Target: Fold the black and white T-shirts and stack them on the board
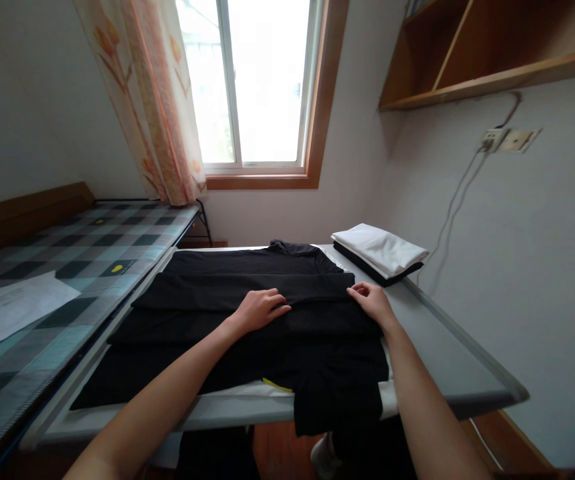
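Note:
A black T-shirt (192, 330) lies spread over the table, with a long raised fold running across its middle. One short sleeve (337, 400) hangs over the front edge, and the other side lies toward the window. My left hand (262, 309) rests on the fold near its centre, fingers loosely stretched over the cloth. At the fold's right end, my right hand (370, 298) pinches the edge of the shirt between thumb and fingers. White material with a thin yellow edge (277, 385) shows beneath the shirt near the front.
Folded white and black cloths (380, 250) are stacked at the table's (457, 347) back right. A checked bed (132, 233) with a paper sheet (17, 307) stands on the left. A wall shelf (467, 80) hangs upper right, above a socket (495, 140) with a trailing cord.

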Available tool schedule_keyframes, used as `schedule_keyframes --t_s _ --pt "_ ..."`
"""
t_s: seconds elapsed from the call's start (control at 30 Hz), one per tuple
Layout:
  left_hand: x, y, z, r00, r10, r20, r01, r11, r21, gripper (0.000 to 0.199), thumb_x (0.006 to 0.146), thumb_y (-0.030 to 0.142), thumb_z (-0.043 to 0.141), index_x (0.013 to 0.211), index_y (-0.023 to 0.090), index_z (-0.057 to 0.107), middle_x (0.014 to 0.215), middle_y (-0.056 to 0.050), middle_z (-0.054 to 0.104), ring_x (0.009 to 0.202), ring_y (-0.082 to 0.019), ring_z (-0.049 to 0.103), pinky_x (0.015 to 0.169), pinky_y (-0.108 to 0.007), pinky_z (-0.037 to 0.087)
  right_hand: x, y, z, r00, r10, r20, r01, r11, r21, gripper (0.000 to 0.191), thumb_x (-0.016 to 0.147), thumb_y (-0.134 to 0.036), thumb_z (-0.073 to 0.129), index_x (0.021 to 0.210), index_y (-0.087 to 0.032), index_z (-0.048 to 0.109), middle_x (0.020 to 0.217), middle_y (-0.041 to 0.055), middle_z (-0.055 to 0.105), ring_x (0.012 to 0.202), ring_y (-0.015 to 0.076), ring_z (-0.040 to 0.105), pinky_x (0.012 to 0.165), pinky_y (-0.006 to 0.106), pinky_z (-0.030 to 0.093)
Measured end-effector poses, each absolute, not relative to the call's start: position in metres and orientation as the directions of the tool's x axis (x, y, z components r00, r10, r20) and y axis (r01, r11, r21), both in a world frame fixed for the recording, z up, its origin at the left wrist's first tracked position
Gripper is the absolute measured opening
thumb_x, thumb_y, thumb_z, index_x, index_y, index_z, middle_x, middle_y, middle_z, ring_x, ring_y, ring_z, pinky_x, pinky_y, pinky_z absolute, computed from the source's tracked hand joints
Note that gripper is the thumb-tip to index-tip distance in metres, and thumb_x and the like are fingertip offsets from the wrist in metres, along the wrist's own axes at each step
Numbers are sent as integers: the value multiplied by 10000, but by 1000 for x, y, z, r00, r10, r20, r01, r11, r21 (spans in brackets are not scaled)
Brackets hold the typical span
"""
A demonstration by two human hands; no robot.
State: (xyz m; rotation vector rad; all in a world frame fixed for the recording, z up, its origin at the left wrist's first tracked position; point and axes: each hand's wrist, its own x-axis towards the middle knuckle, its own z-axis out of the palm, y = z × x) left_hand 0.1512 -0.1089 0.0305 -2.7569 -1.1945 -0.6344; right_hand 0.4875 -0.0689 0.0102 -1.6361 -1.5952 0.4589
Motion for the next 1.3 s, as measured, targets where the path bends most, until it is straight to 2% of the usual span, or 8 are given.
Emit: schedule_keyframes --t_s 0.1,0.2,0.33,0.47,0.57,0.63,0.83,1.3 --pt "131 -102 39 498 786 365 794 -583 172 360 978 424 379 920 251 689 876 -5 671 740 -133 645 625 -232 434 488 -70 13 202 916 346 718 102 -689 303 723 -478 566 706 -186 643 708 70 621 644 194 566 657 326 459" --pt "97 -94 43 330 862 386 883 -426 195 333 954 404 413 979 234 698 960 -44 675 818 -162 654 733 -271 474 484 -74 19 203 841 501 824 129 -551 301 798 -427 497 734 -177 652 788 102 608 716 212 567 739 352 462" --pt "47 -93 32 116 947 300 976 -164 141 473 914 519 445 1263 239 597 1323 -115 569 1236 -285 503 1023 -460 374 461 -82 36 81 772 631 939 154 -309 346 881 -385 426 835 -164 689 928 134 624 921 270 568 860 405 413" --pt "16 -104 19 -7 995 102 993 -5 120 647 895 656 339 1450 326 384 1552 -66 310 1419 -363 239 1095 -631 190 417 -85 40 -138 847 513 920 302 -251 457 929 -499 385 1107 -201 682 1184 129 616 1121 277 533 952 403 380" --pt "9 -112 15 -38 997 74 993 29 112 682 887 692 286 1477 352 318 1579 -47 242 1436 -380 182 1082 -684 145 388 -87 26 -275 900 338 918 350 -188 599 930 -600 323 1380 -253 512 1443 120 455 1327 295 383 1060 459 291" --pt "8 -114 14 -46 997 69 993 39 108 686 886 698 268 1481 360 302 1580 -42 234 1439 -382 170 1070 -708 130 377 -88 16 -310 922 232 930 345 -128 646 923 -642 280 1445 -289 422 1519 103 362 1402 299 272 1107 507 198" --pt "8 -103 16 -57 997 61 992 50 113 678 886 695 262 1478 367 306 1582 -42 224 1437 -394 167 1054 -726 137 374 -74 13 -322 939 122 937 334 -98 688 912 -685 215 1473 -316 364 1550 70 313 1433 267 221 1139 489 149" --pt "4 -89 13 -72 991 114 992 59 115 636 921 627 269 1462 309 368 1560 -54 286 1443 -333 199 1117 -623 167 381 -44 12 -246 961 125 956 262 -131 687 926 -664 171 1459 -294 398 1546 61 320 1430 244 239 1142 459 179"
